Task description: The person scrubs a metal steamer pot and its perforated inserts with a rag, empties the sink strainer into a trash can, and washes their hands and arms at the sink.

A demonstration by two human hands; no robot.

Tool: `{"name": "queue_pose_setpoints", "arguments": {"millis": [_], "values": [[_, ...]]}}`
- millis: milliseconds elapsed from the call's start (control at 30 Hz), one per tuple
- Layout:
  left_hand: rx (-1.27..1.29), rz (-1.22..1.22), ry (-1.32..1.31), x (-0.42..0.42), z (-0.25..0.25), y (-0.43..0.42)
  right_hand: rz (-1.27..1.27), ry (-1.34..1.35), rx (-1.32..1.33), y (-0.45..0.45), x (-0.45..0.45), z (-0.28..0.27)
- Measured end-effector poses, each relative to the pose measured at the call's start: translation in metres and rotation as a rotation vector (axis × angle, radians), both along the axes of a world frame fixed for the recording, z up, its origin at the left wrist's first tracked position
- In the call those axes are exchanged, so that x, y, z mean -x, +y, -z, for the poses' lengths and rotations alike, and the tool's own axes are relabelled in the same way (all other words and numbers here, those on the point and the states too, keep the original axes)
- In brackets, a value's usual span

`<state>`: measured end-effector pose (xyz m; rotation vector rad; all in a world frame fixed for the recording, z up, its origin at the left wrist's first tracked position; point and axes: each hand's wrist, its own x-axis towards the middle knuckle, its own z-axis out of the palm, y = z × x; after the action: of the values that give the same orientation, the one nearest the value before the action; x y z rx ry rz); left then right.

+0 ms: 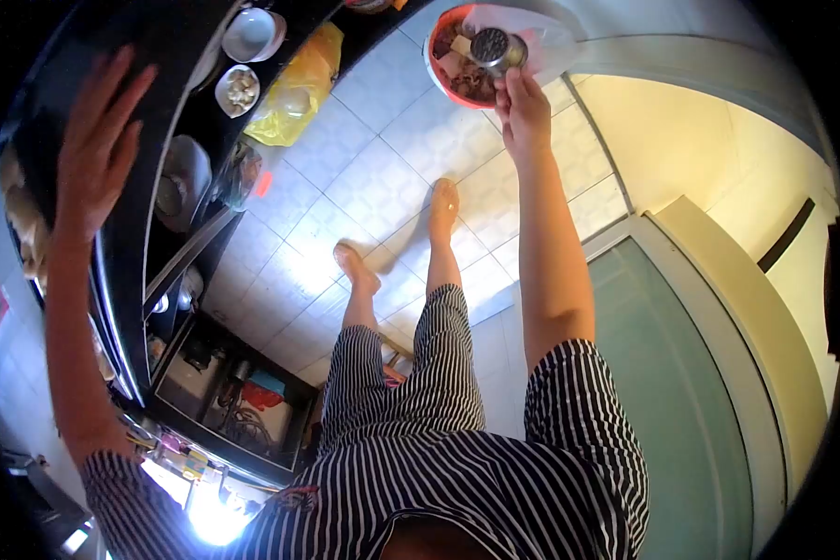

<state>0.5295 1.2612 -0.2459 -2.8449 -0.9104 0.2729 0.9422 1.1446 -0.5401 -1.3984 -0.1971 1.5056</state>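
Head view, watched remotely: I see a small cylindrical container [498, 50] with a dark, round, patterned end, located directly over the mouth of an orange-rimmed bin [444, 91]. The right hand [525, 110] holds the container, its fingers closed around the side; I cannot tell whether the container touches the bin. Mixed scraps [471, 84] lie inside the bin, and a pale translucent plastic bag [553, 42] spreads along the bin's right side.

Left of the bin, a crumpled yellow plastic bag [299, 93] lies by a black shelf. Farther left of the bin are two white dishes: a bowl [245, 37] and a smaller dish [221, 91] containing pale pieces. Well apart from the bin, at far left, the left hand [98, 154] is over a black surface [149, 140], fingers extended and spread, grasping nothing that I can see; contact with the surface I cannot judge.

Below the bin, two feet [445, 201] stand on pale floor tiles [369, 173]. Below and right of the bin is a green panel [663, 373] in a light frame.
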Motion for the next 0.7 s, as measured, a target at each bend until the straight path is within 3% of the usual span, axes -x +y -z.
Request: {"name": "queue_pose_setpoints", "arguments": {"millis": [133, 200, 233, 300, 367, 467, 567, 633, 700], "values": [[-0.042, 0.130, 0.050, 0.000, -0.003, 0.008, 0.182, 0.312, -0.135, 0.023, 0.004, 0.078], [0.120, 0.066, 0.209, 0.035, -0.019, 0.015, 0.294, 0.372, -0.119, 0.017, 0.016, 0.109], [0.213, 0.038, 0.212, 0.048, -0.018, 0.014, 0.488, 0.197, 0.277, 0.005, 0.046, 0.171], [0.342, -0.139, 0.235, 0.065, -0.018, 0.007, 0.374, 0.174, 0.549, -0.018, 0.045, 0.232], [0.376, -0.281, 0.260, 0.076, -0.023, 0.005, 0.428, 0.359, 0.337, -0.005, 0.045, 0.172], [0.524, -0.339, 0.145, 0.093, -0.026, 0.004, 0.495, 0.259, 0.365, -0.011, 0.048, 0.170], [0.448, -0.263, 0.045, 0.074, -0.021, 0.005, 0.437, 0.260, 0.541, -0.013, 0.040, 0.177], [0.283, -0.121, 0.183, 0.058, -0.022, 0.005, 0.338, 0.323, 0.403, -0.019, 0.036, 0.179], [0.214, -0.052, 0.249, 0.048, -0.021, 0.004, 0.264, 0.220, 0.555, -0.029, 0.040, 0.178]]}}
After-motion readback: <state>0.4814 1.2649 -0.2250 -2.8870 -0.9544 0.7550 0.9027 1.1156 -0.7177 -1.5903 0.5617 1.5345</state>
